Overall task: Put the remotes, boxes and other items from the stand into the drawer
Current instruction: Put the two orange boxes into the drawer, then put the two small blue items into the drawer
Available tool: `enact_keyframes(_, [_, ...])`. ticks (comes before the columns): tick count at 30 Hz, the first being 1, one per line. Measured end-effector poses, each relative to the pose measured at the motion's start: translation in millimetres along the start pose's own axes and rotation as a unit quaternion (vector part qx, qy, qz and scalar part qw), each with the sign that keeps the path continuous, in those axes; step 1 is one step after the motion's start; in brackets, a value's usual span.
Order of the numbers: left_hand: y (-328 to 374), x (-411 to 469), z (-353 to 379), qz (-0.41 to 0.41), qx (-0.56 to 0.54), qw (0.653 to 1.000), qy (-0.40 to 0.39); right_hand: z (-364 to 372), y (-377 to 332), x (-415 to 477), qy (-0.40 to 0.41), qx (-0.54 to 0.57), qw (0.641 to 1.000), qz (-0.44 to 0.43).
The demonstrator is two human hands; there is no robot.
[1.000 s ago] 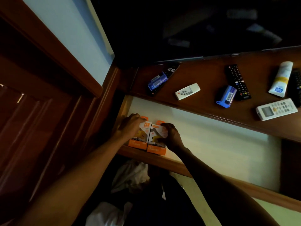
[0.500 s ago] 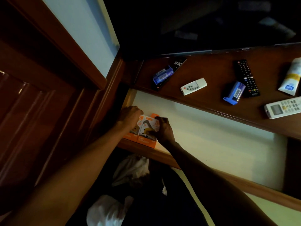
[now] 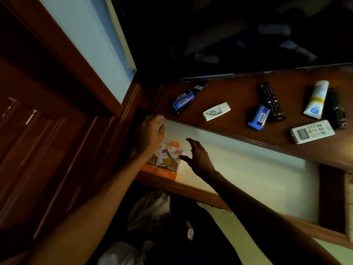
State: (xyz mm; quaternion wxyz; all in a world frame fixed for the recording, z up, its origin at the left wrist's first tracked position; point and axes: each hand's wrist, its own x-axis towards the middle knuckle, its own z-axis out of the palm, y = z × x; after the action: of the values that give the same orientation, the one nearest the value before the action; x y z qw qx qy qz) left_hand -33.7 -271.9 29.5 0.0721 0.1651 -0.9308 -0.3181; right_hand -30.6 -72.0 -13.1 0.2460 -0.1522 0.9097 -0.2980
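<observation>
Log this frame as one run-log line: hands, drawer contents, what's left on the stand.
left hand: open | right hand: open | drawer: open, two orange boxes in left corner | stand: remotes, blue boxes, tube remaining

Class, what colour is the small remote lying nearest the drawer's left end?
White, with dark buttons; the head view shows it.

- The left hand [image 3: 150, 133] hangs with its back to the camera, fingers loosely curled and spread, holding nothing
- Its bare forearm runs from the lower left corner up and to the right
- The right hand [image 3: 198, 156] is raised with the fingers fanned apart and the thumb stretched out to the left, empty
- Its forearm comes in from the lower right, darker in shadow
- The two hands are near each other, not touching
</observation>
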Motion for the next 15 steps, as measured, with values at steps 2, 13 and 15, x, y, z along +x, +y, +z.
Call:
enact_keyframes(2, [24.9, 16.7, -2.0, 0.026, -0.031, 0.998, 0.041, -30.0, 6.5, -8.7, 0.034, -0.019, 0.999, -0.014])
enact_keyframes(13, [76.1, 89.0, 41.9, 0.007, 0.029, 0.993, -0.116, -154.9, 52.6, -19.7, 0.208, -0.032, 0.975, 0.07])
enact_keyframes(15, [78.6, 92.1, 43.7, 0.006, 0.034, 0.993, -0.11, -168.5, 60.2, -15.9, 0.207, -0.034, 0.972, 0.102])
